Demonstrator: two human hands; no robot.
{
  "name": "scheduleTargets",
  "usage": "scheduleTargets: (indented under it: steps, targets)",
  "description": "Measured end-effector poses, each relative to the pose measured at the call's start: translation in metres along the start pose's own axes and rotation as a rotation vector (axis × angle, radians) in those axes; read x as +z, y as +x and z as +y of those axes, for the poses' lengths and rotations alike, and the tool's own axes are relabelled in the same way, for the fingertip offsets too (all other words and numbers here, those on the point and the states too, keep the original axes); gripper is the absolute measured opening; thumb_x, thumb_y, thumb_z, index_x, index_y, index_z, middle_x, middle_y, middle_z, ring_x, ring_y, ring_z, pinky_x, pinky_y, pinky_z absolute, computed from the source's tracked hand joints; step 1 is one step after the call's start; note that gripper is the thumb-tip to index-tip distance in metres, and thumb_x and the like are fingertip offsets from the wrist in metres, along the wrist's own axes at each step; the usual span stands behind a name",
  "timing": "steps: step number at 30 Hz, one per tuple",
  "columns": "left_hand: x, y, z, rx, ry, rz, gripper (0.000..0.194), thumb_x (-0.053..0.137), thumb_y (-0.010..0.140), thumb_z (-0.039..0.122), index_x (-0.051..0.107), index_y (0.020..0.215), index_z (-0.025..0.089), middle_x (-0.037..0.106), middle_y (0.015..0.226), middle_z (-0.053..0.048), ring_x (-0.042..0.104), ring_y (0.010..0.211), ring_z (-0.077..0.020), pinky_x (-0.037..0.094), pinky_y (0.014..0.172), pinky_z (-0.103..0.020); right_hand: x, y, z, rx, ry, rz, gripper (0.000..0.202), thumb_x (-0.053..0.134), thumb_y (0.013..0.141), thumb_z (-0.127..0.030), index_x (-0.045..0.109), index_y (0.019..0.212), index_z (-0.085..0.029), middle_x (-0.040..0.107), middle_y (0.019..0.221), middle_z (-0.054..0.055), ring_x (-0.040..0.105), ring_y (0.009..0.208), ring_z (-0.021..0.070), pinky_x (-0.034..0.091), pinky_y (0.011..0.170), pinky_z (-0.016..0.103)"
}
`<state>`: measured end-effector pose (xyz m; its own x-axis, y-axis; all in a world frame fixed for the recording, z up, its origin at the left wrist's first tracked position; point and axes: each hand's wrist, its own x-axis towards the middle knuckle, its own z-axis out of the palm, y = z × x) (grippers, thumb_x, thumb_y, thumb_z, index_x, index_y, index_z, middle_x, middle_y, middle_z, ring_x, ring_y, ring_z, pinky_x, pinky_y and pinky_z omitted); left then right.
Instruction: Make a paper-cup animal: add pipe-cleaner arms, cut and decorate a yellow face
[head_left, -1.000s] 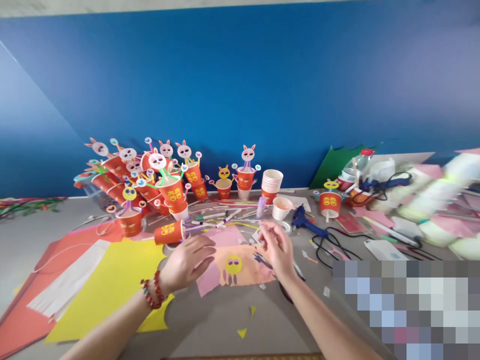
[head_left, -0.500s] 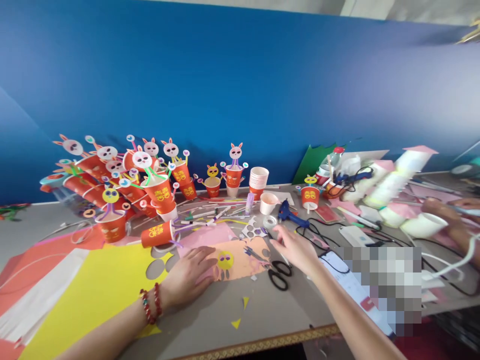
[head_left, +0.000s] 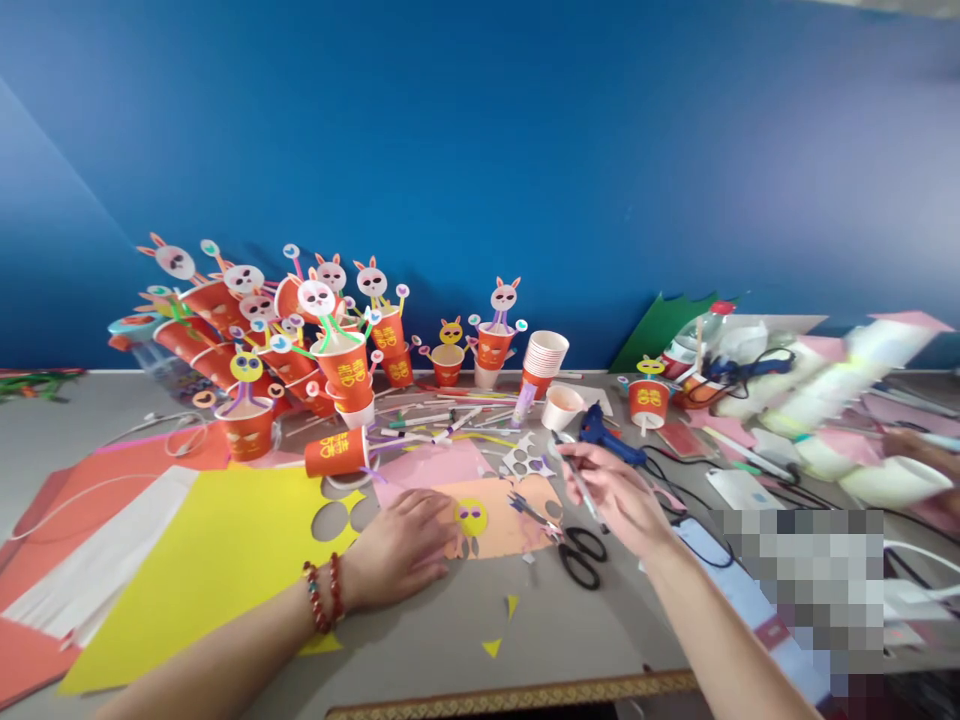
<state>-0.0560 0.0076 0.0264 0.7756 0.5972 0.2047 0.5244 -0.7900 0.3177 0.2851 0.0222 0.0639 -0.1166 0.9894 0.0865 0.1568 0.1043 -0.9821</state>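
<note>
My left hand (head_left: 405, 545) lies flat with its fingers stretched over the left edge of the peach paper sheet (head_left: 499, 545). Just past its fingertips is a yellow round face cut-out (head_left: 471, 517) with purple eyes. Pinched between the fingers of my right hand (head_left: 619, 490) is a slim grey-white pen (head_left: 589, 487), slanting above the table. Black-handled scissors (head_left: 581, 560) rest below that hand, their blades over the peach sheet. Behind it stand a white paper cup (head_left: 562, 407) and a blue glue gun (head_left: 607, 440).
Red paper cups (head_left: 349, 370) with rabbit faces crowd the back left. Yellow card (head_left: 217, 560) covers the left side. At right are a phone (head_left: 750, 600), black cables, white cup towers (head_left: 855, 390) and another person's hand (head_left: 922, 465). Yellow scraps (head_left: 492, 648) lie near the front edge.
My right hand has picked up the pen and raised it from the table. My left hand stays flat on the paper. The whole view has shifted slightly, with things appearing further right.
</note>
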Motion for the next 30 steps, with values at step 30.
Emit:
scheduleTargets:
  steps: [30]
  targets:
    - [0.000,0.006,0.001,-0.063,-0.041,-0.029,0.048,0.062,0.089,0.044,0.055,0.134,0.028,0.051,0.137,-0.010,0.044,0.128,-0.0320,0.038,0.111,-0.052,0.118,0.022,0.047,-0.074,-0.140,-0.133,0.017,0.057,0.083,-0.020,0.050,0.068,-0.021,0.049,0.065,-0.004,0.045,0.060,0.0129,0.035,0.058,0.025]
